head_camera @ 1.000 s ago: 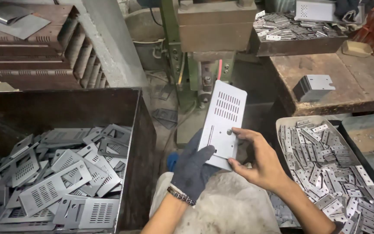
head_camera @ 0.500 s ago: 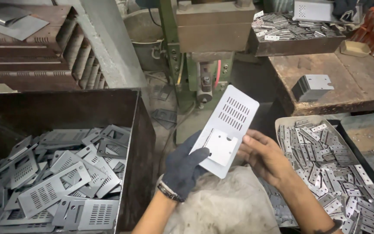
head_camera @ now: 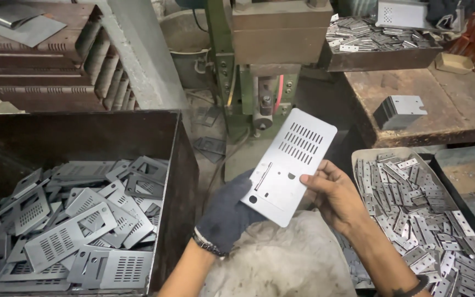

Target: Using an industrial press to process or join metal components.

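A green press machine [head_camera: 259,71] is standing at the back beside a grey concrete pillar [head_camera: 141,55], with rusty stacked metal [head_camera: 45,60] lying to its left. A worn wooden workbench [head_camera: 446,107] is filling the right side, and dim, even light is falling over the dusty floor [head_camera: 210,143].

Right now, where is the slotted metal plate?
Centre of the head view: the slotted metal plate is held between gloved left hand and bare right hand, before the green press.
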